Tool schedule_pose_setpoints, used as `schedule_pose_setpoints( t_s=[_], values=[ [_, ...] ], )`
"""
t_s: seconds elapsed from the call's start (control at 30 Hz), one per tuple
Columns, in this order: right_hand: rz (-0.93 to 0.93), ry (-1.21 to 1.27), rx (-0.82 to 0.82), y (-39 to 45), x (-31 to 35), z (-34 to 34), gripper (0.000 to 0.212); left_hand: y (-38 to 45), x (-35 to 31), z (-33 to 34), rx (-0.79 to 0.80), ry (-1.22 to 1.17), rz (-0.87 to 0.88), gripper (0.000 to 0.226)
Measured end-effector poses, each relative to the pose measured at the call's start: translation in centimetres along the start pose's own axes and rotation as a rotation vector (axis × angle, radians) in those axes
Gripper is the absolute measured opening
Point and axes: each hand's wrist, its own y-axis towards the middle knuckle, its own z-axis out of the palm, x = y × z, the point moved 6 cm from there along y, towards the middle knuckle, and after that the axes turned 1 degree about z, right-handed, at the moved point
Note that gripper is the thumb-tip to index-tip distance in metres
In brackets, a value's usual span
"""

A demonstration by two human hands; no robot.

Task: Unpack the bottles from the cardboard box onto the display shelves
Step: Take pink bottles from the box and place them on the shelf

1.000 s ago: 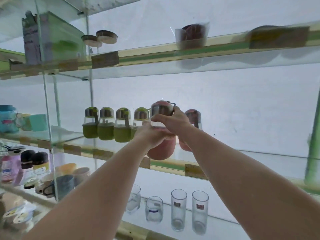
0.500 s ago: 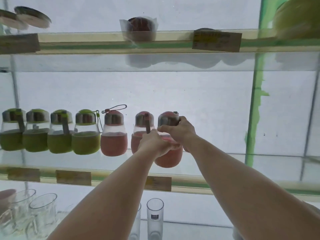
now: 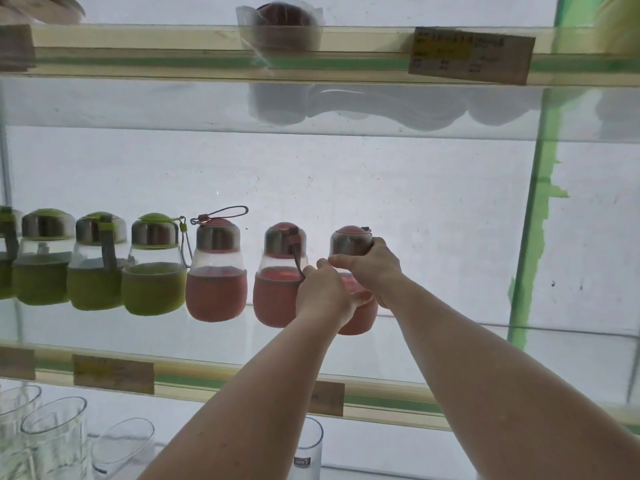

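A pale, whitish wall (image 3: 398, 202) fills the view behind the hands, evenly lit and marked with small dark specks. Off to the right of the hands stands an upright post (image 3: 535, 216) with patchy, ragged-edged green paint. Above the hands runs a glass shelf fronted by a pale wooden strip with a green band (image 3: 207, 60), carrying a brown card price label (image 3: 471, 55). Below the wrists a second wooden-edged glass shelf front (image 3: 214, 379) crosses, with similar brown labels.
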Motion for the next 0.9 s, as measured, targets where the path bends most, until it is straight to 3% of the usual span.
schedule_pose_setpoints(
  t_s=[0.33, 0.53, 0.7, 0.9],
  values=[
    [0.019, -0.100, 0.035, -0.6, 0.2, 0.1, 0.080, -0.6, 0.0, -0.8, 0.041, 0.089, -0.004, 0.078],
    [-0.173, -0.197, -0.221, -3.7, 5.1, -1.0, 0.063, -2.8, 0.5, -4.8, -0.045, 0.071, 0.004, 0.058],
    [-0.372, -0.256, -0.091, -7.5, 10.0, 4.2, 0.044, -5.3, 3.7, -10.1, -0.165, 0.111, -0.046, 0.052],
    [-0.461, -0.220, 0.144, -13.3, 12.4, 13.4, 0.033, -9.6, 10.7, -16.4, -0.221, 0.157, -0.193, 0.042]
  ],
)
